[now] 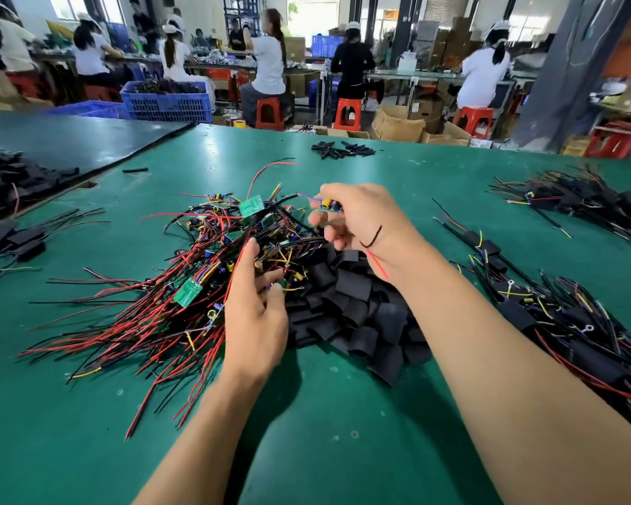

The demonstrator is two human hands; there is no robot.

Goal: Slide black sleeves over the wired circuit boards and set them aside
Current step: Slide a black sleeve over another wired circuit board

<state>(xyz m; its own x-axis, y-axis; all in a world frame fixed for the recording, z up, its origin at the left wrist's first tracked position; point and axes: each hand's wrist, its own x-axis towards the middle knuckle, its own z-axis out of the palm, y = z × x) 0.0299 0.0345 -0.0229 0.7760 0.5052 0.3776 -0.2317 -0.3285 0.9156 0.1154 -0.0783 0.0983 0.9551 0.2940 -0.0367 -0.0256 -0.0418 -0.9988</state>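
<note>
A tangled heap of wired circuit boards (197, 256) with red, black and yellow leads lies on the green table (325, 413). To its right sits a pile of flat black sleeves (354, 311). My right hand (361, 220) pinches one small circuit board (329, 206) with a capacitor above the heap; its red and black wires trail over the back of that hand. My left hand (255, 311) rests on the heap's right edge, fingers loosely curled among the wires; I cannot see that it holds anything.
Sleeved boards lie in piles at the right (561, 322), the far right (576, 198) and the left edge (15, 238). Loose sleeves (339, 150) lie at the far side and another dark pile (11, 180) at far left. Several people work at benches behind.
</note>
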